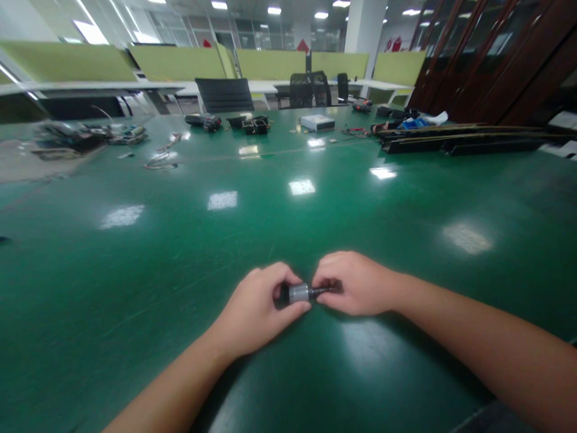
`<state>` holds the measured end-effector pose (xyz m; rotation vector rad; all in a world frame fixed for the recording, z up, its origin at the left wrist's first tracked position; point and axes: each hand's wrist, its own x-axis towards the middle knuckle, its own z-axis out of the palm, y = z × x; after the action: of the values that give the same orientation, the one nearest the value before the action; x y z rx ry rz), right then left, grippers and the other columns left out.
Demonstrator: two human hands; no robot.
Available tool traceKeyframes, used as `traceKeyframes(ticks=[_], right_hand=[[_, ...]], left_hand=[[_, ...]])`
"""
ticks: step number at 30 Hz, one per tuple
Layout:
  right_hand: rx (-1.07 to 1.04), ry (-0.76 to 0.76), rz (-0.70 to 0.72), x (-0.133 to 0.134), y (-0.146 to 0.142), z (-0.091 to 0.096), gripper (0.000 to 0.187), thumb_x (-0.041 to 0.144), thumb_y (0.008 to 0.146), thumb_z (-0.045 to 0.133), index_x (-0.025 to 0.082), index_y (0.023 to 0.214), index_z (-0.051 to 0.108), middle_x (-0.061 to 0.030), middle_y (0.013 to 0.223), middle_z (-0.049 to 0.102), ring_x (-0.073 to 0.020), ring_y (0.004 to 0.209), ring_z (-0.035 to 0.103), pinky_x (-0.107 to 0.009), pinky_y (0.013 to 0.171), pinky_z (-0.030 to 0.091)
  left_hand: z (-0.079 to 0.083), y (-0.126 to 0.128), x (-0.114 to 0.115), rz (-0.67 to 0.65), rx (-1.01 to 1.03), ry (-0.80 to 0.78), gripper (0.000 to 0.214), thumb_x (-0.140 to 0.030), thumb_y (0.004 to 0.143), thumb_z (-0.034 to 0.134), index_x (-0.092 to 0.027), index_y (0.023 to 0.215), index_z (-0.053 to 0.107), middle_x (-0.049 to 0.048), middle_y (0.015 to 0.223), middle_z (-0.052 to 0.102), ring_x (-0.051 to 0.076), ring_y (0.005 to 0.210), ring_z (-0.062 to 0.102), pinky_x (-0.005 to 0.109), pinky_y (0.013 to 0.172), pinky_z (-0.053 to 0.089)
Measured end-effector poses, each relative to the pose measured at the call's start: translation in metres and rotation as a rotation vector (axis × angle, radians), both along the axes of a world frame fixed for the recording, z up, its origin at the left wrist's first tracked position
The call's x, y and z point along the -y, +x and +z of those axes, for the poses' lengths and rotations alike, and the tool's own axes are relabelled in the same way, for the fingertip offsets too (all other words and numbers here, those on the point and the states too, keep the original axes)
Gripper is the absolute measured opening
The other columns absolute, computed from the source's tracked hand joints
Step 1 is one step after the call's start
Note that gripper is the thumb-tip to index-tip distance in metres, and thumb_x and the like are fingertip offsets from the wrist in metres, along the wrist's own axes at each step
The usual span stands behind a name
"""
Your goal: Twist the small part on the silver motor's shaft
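Note:
A small grey metal cylinder (298, 293) with a dark end lies sideways, low over or on the green table (180, 258); I cannot tell whether it touches the surface. Around its left part, the thumb and fingers of my left hand (259, 307) are closed. From its right end a thin dark shaft (321, 290) runs toward my right hand (356, 284). The fingertips and thumb of that hand pinch the shaft, and its far end is partly hidden in the palm.
Wires and metal parts (126, 133) lie at the far left. Dark tools (202, 122), a black device (252, 124) and a white box (318, 122) stand along the back. Long dark strips (469, 139) lie at the far right. Chairs (225, 95) stand beyond the table.

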<state>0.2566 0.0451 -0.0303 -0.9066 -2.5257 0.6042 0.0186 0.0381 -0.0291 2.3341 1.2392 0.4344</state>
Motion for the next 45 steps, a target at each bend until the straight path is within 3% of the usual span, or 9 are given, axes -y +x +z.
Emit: traceKeyframes(ticks=[8,27,45], right_hand=[[-0.002,-0.027,-0.007,-0.001,0.002,0.001,0.011,0.026,0.083,0.071,0.017,0.087,0.07,-0.0018,0.081,0.066,-0.0147,0.075,0.058,-0.027,0.071,0.042],[0.044,-0.058,-0.025,-0.004,0.011,0.003,0.008,0.023,0.08,0.072,0.017,0.084,0.07,-0.0015,0.082,0.068,-0.0141,0.076,0.06,-0.026,0.07,0.043],[0.124,-0.215,-0.059,-0.014,0.031,0.011,0.008,0.021,0.077,0.073,0.016,0.084,0.073,-0.0002,0.075,0.067,-0.0118,0.066,0.059,-0.023,0.061,0.043]], left_hand=[[-0.001,0.0,0.0,-0.004,0.009,0.002,0.021,-0.04,0.083,0.072,-0.024,0.095,0.068,-0.0008,0.081,0.064,0.018,0.071,0.056,0.03,0.066,0.038],[-0.001,0.0,0.001,0.015,0.008,0.006,0.021,-0.04,0.081,0.073,-0.023,0.093,0.068,-0.0012,0.077,0.062,0.018,0.069,0.056,0.029,0.064,0.038],[-0.003,-0.006,0.003,0.021,0.013,0.006,0.023,-0.043,0.081,0.073,-0.023,0.091,0.067,-0.0009,0.076,0.062,0.018,0.069,0.056,0.028,0.063,0.039]])
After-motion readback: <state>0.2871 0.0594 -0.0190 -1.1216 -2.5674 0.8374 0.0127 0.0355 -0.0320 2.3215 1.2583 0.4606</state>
